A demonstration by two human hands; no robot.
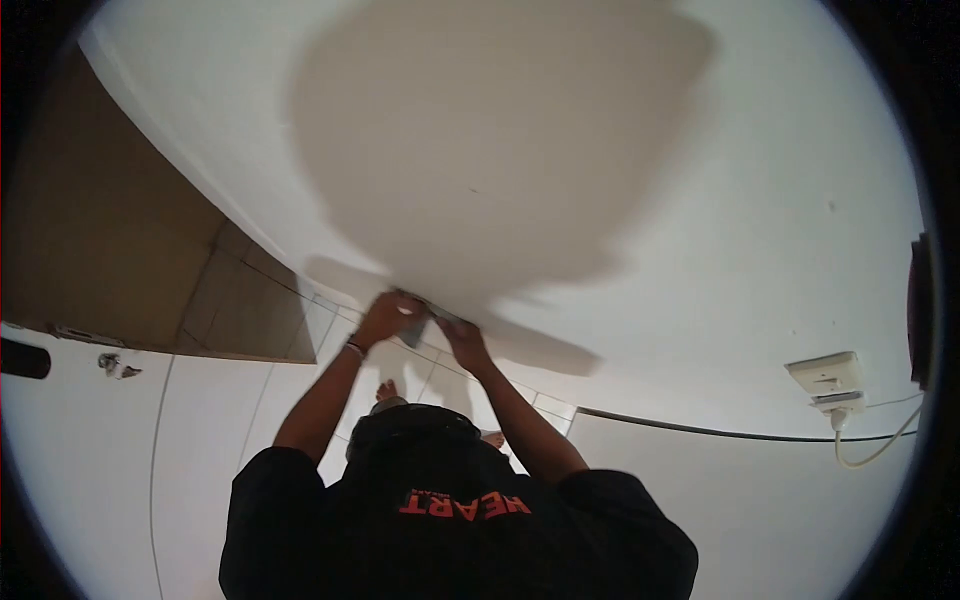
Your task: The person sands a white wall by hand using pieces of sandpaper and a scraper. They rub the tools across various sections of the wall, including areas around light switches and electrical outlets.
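Against the white wall (700,260), my left hand (388,318) is closed on a grey flat piece (412,334) whose kind I cannot make out. Part of the piece hangs below the fingers, and a thin dark edge runs toward the other hand. My right hand (462,340) is beside it, fingers bent together at the end of that dark edge. What exactly the right fingers grip is hidden. A bracelet (356,348) circles the left wrist.
On the right, a wall socket (828,376) holds a plug with a white cord (860,464). A brown door (110,210) stands at the left, near a white panel with a handle (25,358). Bare feet (387,390) stand on white floor tiles (440,384) below.
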